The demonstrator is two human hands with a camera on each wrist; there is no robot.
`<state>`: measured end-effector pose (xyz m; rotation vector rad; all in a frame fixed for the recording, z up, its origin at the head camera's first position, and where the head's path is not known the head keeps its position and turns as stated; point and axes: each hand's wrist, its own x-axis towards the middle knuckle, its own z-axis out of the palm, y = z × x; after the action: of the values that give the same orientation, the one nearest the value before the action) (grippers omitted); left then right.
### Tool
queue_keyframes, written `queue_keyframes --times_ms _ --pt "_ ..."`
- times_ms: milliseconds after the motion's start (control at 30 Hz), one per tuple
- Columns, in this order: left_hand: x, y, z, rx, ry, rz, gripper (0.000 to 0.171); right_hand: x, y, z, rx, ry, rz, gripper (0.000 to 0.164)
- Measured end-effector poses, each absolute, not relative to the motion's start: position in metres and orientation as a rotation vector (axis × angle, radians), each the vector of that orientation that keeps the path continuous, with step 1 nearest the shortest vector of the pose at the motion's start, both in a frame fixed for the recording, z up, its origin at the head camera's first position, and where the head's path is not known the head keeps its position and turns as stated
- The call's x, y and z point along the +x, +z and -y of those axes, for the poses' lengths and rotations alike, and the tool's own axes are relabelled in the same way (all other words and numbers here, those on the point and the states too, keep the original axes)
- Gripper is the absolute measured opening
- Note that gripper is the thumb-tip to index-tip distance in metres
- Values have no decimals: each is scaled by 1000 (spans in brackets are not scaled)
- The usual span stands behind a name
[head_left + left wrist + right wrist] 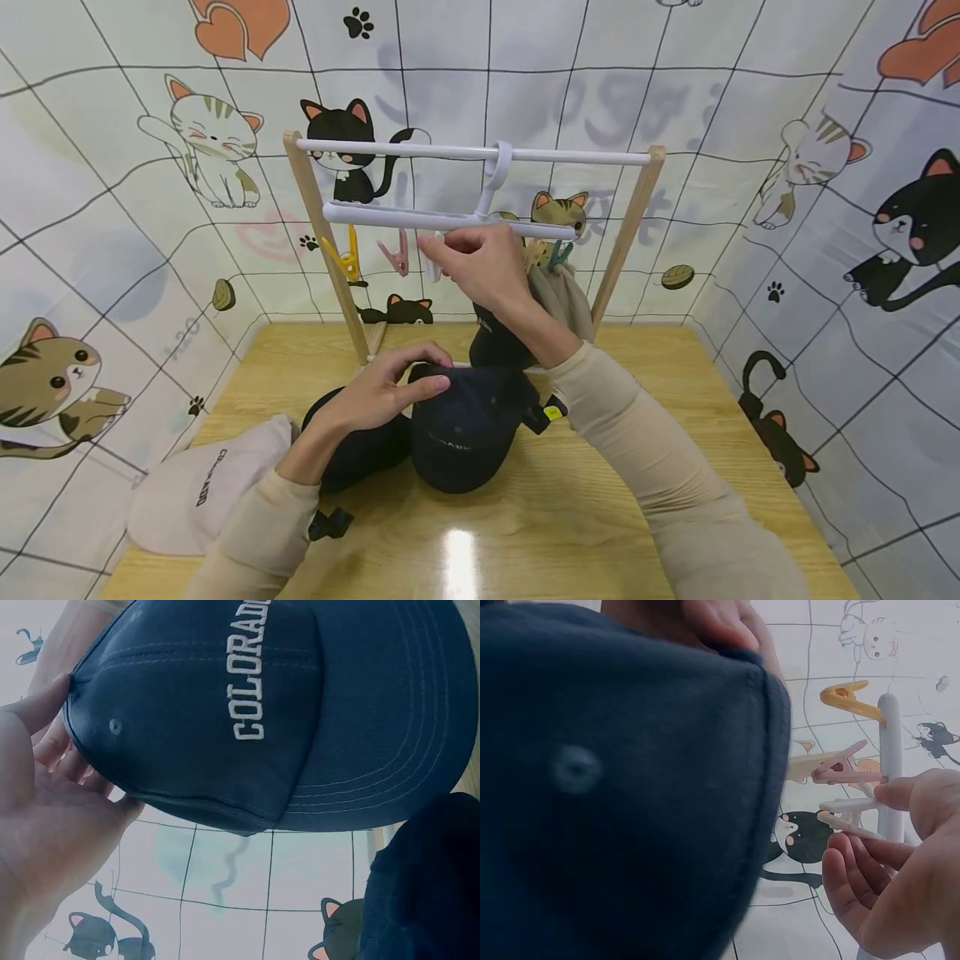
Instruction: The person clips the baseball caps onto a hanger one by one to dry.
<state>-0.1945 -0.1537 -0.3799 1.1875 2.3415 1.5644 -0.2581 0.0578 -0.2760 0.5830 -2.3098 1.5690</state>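
My left hand (378, 392) pinches the top edge of a navy cap (465, 437) between thumb and fingers. White COLORADO lettering runs across the cap's front in the left wrist view, and its brim points away from the hand. Above it, my right hand (483, 262) pinches a white clothespin (847, 805) on the bar of a white hanger (405, 217). Thumb and fingers sit on the clip's two arms, which are spread apart in the right wrist view. Beside it on the same bar are a pink clothespin (396, 252) and a yellow one (345, 254).
The hanger hooks over a rack's white rod (420, 151) between wooden posts (626, 242). Behind my right arm hang a beige cap (566, 300) and a black cap (495, 342), near a teal clothespin (559, 252). A pale cap (187, 492) and a dark cap (360, 458) lie at left.
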Motion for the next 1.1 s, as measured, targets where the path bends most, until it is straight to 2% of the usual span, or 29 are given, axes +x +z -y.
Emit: queue_keyframes --times_ms 400,867,1100 --pt "-221 -385 154 1144 1855 -2232 14 -260 -276 -67 609 1490 2365 33" --pt "-245 -383 156 940 1919 -2260 21 -260 -277 -73 648 1444 2388 32" --pt "-259 -384 157 932 1917 -2284 22 -261 -276 -75 656 1456 2391 32"
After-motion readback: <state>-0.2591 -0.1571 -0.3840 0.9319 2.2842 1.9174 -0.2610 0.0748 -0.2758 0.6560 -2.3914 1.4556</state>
